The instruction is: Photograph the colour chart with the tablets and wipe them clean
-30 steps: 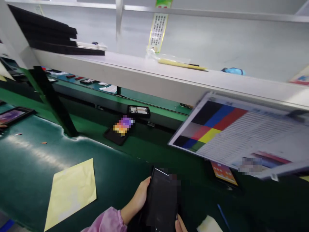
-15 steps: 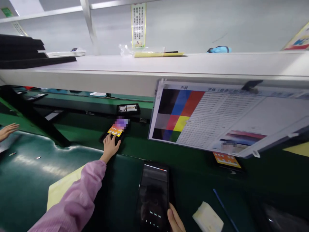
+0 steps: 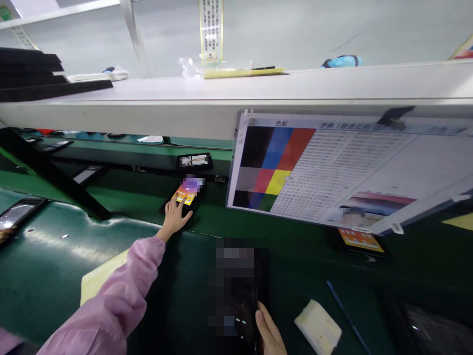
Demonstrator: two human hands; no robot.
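Note:
My left hand reaches forward with its fingers spread over the lower part of a lit tablet, which has an orange and purple screen. The tablet lies on the green bench, and its far part is blurred out. My right hand grips the right edge of a dark tablet near the bottom of the view. Small white marks show on its black screen, and much of it is blurred out. To the right of that hand lie a whitish block and a thin blue stick.
A white shelf spans the view, with a colour chart board hanging from it. Another lit tablet lies beneath. A dark post stands left. A co-worker's hand holds a tablet at the far left.
My left hand and the lit tablet have shifted slightly right. The dark tablet in my right hand has tilted. At the far left, a tablet has come into view at the co-worker's hand.

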